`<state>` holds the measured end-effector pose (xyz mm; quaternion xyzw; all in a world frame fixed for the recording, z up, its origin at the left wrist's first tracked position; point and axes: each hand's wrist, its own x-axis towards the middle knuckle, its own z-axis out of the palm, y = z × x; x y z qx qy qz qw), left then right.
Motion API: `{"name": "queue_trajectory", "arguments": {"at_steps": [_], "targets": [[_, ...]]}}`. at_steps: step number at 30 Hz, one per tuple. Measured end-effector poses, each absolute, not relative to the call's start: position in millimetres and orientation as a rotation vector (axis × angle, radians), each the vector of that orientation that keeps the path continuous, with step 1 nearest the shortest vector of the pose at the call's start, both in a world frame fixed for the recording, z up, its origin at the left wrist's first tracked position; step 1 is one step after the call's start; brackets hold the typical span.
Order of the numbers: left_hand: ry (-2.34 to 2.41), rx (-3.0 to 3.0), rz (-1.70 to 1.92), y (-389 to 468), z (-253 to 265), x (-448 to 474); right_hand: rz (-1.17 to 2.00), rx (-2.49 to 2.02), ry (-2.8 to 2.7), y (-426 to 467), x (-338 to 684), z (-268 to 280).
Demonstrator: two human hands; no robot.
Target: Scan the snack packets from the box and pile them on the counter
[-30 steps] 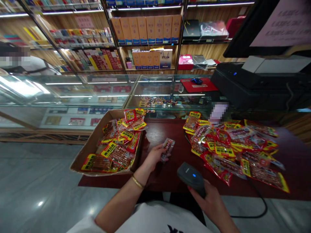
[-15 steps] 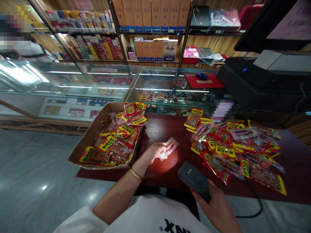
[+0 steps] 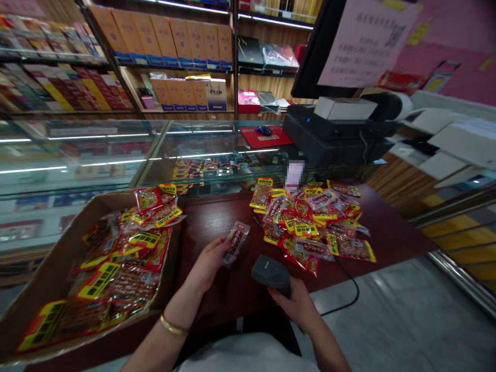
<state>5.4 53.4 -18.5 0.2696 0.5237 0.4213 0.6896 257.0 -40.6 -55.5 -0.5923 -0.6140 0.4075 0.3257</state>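
Between the box and the pile, my left hand (image 3: pixel 209 262) pinches one end of a small clear-and-red snack packet (image 3: pixel 236 243) above the dark red tabletop (image 3: pixel 201 217). My right hand (image 3: pixel 297 305) is wrapped round the handle of a dark grey barcode scanner (image 3: pixel 271 274), whose head points toward the packet. To the left, a cardboard box (image 3: pixel 165 274) holds many red and yellow snack packets (image 3: pixel 124 281). More packets lie heaped in a loose pile (image 3: pixel 306 227) on the right of the table.
A black cable (image 3: pixel 354 289) curves off the table's front edge. Behind stands a glass display counter (image 3: pixel 155 150) with a computer mouse (image 3: pixel 264 130) on a red mat (image 3: pixel 284 138). A monitor (image 3: pixel 321 46) and a black machine (image 3: pixel 337 139) stand at back right.
My view has swung to the right, so the scene sits further left. The bright scanner light on the packet is gone. Both hands keep their hold.
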Motion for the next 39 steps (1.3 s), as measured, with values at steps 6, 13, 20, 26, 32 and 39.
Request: {"name": "queue_trajectory", "arguments": {"at_steps": [6,13,20,26,32,39], "targets": [[0.889,0.733,0.871,87,15,83,1.102,-1.48,-1.593,-43,263,-64],[0.776,0.879,0.775,155,37,171,1.051,-1.495,-1.596,-44,263,-66],[0.897,1.143,0.944,70,44,82,1.029,-1.513,-1.606,-46,266,-70],[1.531,1.21,1.166,0,84,-97,1.088,-1.597,-1.509,-47,286,-95],[2.469,1.494,0.397,6,70,-239,1.239,-1.613,-1.553,-40,299,-104],[2.523,1.658,-0.154,56,45,-264,1.208,-1.635,-1.575,-40,293,-101]]}}
